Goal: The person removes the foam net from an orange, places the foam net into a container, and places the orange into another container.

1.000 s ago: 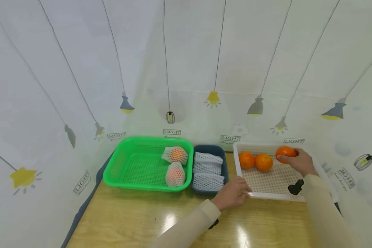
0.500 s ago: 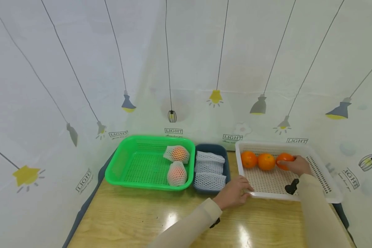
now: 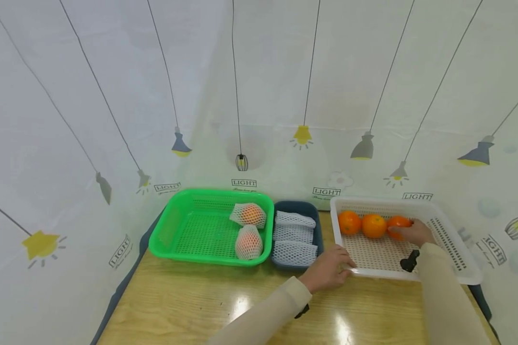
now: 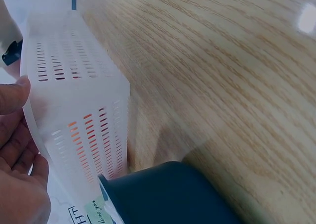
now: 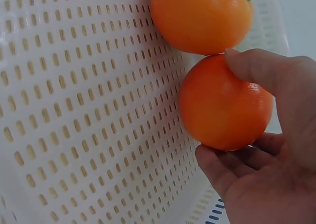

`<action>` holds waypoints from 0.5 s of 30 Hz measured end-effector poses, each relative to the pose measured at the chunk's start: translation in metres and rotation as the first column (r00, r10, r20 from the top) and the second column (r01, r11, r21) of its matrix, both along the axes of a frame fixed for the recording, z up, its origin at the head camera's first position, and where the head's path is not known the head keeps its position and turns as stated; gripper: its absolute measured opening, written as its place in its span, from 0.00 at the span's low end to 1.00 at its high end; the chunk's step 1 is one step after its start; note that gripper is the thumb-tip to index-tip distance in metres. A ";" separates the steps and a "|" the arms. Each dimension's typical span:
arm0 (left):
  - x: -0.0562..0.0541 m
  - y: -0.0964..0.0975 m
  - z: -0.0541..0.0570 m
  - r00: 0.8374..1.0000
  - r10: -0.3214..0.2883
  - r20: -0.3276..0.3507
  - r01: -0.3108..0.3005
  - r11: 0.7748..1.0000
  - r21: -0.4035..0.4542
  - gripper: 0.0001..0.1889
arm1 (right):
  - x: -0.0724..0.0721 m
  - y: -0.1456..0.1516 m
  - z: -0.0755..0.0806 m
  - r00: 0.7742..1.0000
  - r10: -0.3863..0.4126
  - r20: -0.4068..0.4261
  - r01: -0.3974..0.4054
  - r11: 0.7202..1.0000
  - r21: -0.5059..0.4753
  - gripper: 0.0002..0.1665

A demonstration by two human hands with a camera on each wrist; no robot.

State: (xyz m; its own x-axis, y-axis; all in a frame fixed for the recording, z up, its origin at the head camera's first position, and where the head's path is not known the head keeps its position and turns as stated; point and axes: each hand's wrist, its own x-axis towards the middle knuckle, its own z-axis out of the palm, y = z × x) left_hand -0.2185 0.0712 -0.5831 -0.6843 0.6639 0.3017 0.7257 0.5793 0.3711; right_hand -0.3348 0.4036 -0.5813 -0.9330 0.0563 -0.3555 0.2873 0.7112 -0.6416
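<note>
Grips the rightmost orange [image 5: 224,108] in the right hand [image 3: 417,233], inside the white basket [image 3: 380,251], just beside the middle orange [image 3: 373,225] — and holds the basket's near left corner with the left hand [image 3: 328,269].

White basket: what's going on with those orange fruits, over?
Right hand grips the rightmost fruit, beside the middle fruit. Left hand holds the white basket rim. Nothing visibly in the way.

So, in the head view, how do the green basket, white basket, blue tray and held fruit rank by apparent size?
Largest: green basket and white basket, too alike to rank
Next: blue tray
Smallest: held fruit
</note>
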 end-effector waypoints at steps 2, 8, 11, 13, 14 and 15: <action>0.000 0.000 0.000 1.000 0.003 0.006 -0.003 1.000 0.001 0.09 | 0.000 0.000 0.002 1.000 0.011 0.006 -0.011 1.000 -0.007 0.61; -0.001 0.000 -0.002 1.000 0.014 0.007 -0.014 1.000 0.006 0.09 | 0.003 0.000 0.010 0.998 0.030 0.049 -0.031 0.999 0.013 0.66; -0.001 0.001 -0.003 1.000 0.008 0.001 -0.008 1.000 0.010 0.08 | 0.005 0.002 0.013 0.996 0.040 0.085 -0.043 0.998 0.039 0.70; -0.001 0.001 -0.004 1.000 0.004 -0.004 -0.003 1.000 0.012 0.08 | 0.007 0.003 0.014 0.994 0.034 0.103 -0.039 0.998 0.049 0.72; -0.001 0.001 -0.004 1.000 0.001 -0.004 -0.001 1.000 0.013 0.08 | 0.007 0.003 0.014 0.994 0.028 0.103 -0.033 0.998 0.049 0.72; -0.001 0.001 -0.003 1.000 0.001 -0.002 -0.001 1.000 0.013 0.08 | 0.007 0.003 0.013 0.994 0.024 0.105 -0.030 0.998 0.052 0.72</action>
